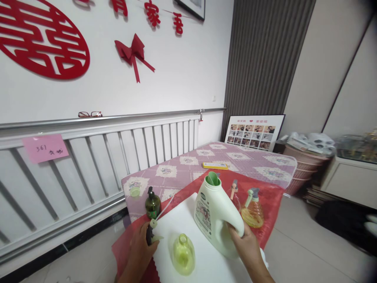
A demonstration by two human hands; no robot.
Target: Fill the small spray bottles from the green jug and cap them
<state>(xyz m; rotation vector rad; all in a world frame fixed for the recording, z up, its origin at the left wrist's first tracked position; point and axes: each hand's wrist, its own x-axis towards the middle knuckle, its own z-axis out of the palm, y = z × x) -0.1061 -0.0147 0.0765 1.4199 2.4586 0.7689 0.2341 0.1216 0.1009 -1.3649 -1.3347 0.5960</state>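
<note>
My right hand [246, 244] grips the handle of a large pale green detergent jug [218, 220], whose mouth is uncapped and shows a green pouring spout. In my left hand [140, 243] is a spray pump head [150, 232], dark and pale green, its thin tube pointing up and to the right. Between my hands an uncapped yellow-green bottle [183, 257] stands on a white sheet [169, 222]. Whether the jug's base touches the sheet I cannot tell.
A dark green pump bottle [152, 206] and a pale green cap [134, 191] are at the left. Right of the jug stand a yellow spray bottle [252, 214] and a pinkish one [235, 194]. A yellow-edged flat case [215, 166] lies behind on the patterned tablecloth [188, 160].
</note>
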